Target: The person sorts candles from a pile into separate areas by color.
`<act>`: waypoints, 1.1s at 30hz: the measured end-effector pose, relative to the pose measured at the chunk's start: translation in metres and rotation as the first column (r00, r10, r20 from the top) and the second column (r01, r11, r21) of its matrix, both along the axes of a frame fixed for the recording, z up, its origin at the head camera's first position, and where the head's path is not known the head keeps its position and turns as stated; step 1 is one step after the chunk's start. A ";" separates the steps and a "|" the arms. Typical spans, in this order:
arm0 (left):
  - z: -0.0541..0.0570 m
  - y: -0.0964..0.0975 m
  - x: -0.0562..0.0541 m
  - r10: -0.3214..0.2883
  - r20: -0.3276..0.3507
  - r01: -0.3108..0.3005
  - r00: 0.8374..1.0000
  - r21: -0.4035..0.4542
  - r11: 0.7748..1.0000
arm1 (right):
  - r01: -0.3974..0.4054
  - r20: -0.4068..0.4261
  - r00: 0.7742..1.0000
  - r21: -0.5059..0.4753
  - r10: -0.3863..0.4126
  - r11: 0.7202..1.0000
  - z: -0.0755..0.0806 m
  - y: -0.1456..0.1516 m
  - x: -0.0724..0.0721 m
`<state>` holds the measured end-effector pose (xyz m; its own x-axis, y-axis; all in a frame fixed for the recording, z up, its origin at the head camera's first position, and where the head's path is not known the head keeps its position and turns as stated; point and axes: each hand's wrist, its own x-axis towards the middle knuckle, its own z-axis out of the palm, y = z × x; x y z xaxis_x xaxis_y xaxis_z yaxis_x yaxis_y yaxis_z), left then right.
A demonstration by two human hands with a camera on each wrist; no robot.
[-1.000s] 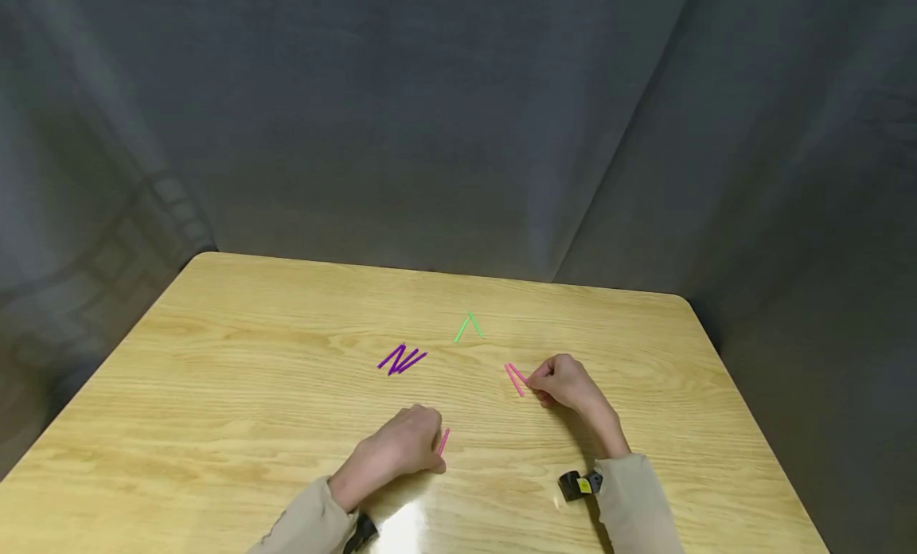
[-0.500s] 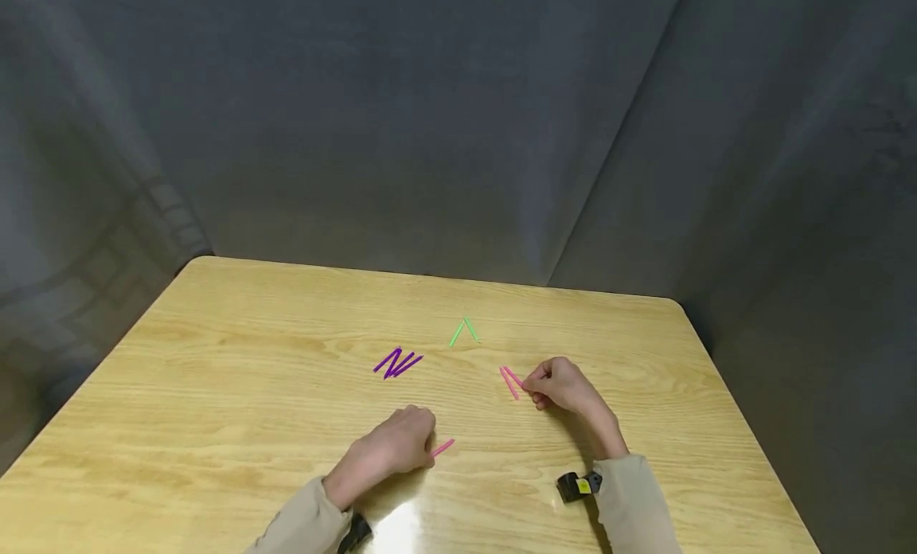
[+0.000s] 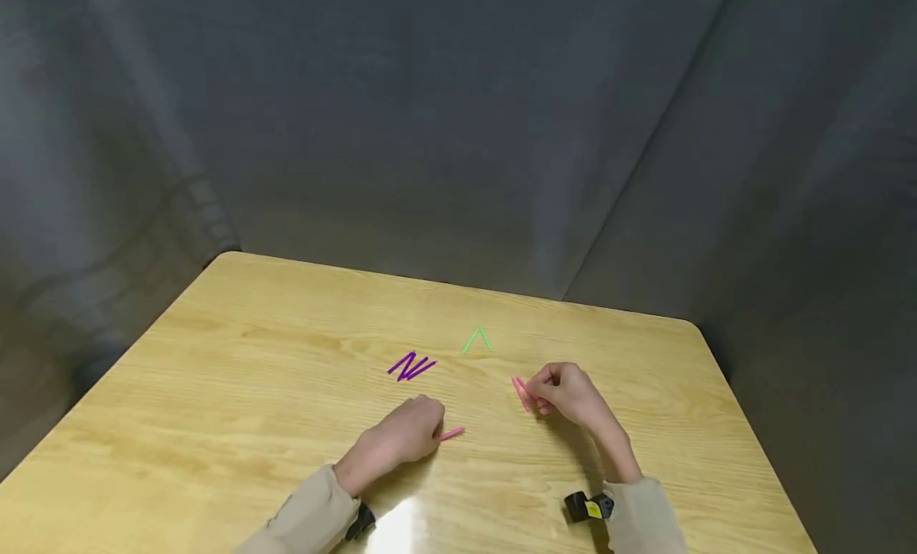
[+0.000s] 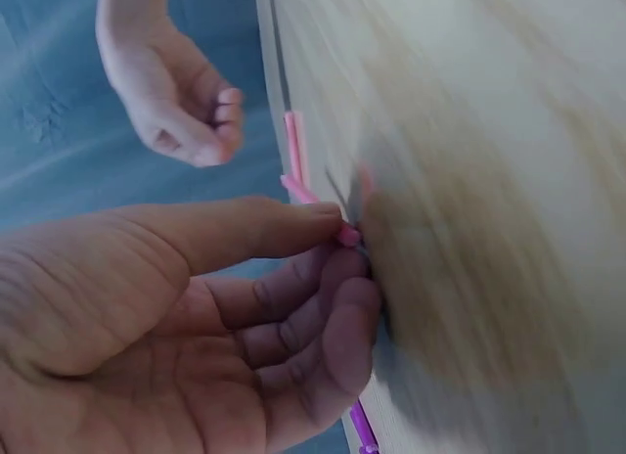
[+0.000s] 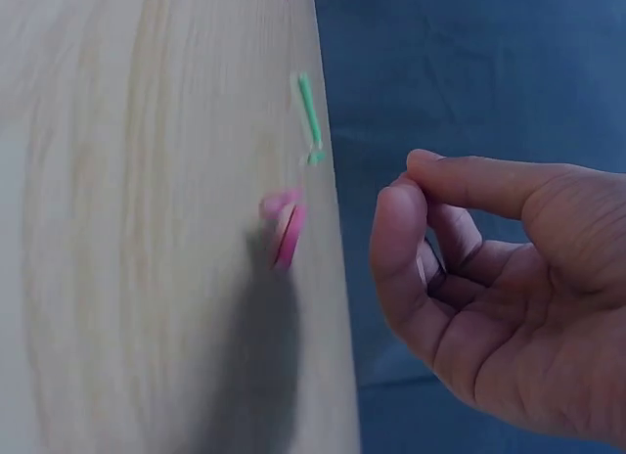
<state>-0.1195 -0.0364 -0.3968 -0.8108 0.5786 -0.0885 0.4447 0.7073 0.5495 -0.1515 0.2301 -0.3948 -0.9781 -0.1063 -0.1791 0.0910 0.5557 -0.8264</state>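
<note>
My left hand (image 3: 404, 435) pinches a thin pink stick (image 3: 453, 434) by one end, low over the table. In the left wrist view, that stick (image 4: 297, 188) pokes out past the thumb and index finger. My right hand (image 3: 573, 393) hovers beside two pink sticks (image 3: 519, 395), which meet at their far ends. In the right wrist view, the right hand (image 5: 489, 268) has thumb and index tips together with nothing seen between them, and the pink sticks (image 5: 288, 236) lie apart from it on the table.
Several purple sticks (image 3: 411, 366) form a zigzag left of centre on the wooden table (image 3: 286, 363). Two green sticks (image 3: 478, 339) make a peak farther back. Grey curtains (image 3: 430, 140) hang behind the table. A black wrist camera (image 3: 576, 506) sits at the right cuff.
The pink stick in my left hand has swung from nearly upright in view to pointing right. My right hand stays beside the two pink sticks. The head view has shifted slightly.
</note>
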 end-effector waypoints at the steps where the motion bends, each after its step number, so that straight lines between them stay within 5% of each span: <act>1: -0.001 0.000 -0.002 -0.007 -0.011 0.007 1.000 0.003 1.000 | -0.012 -0.004 1.000 0.000 0.012 1.000 0.004 -0.002 0.001; 5: -0.001 0.003 -0.008 -0.026 -0.022 0.027 0.999 0.028 0.999 | -0.116 -0.024 0.993 0.005 0.116 0.993 0.011 -0.015 0.003; 12: -0.003 0.013 -0.019 -0.029 -0.066 0.031 0.997 0.032 0.999 | -0.299 -0.084 0.948 0.106 0.308 0.948 0.006 -0.040 0.004; 20: -0.005 0.020 -0.025 -0.025 -0.054 0.026 0.998 0.014 1.000 | -0.282 -0.207 0.918 0.256 0.337 0.925 -0.003 -0.057 0.000; 33: -0.009 0.019 -0.033 -0.020 -0.089 0.025 0.996 0.064 0.998 | -0.289 -0.146 0.928 0.302 0.343 0.909 -0.011 -0.064 -0.004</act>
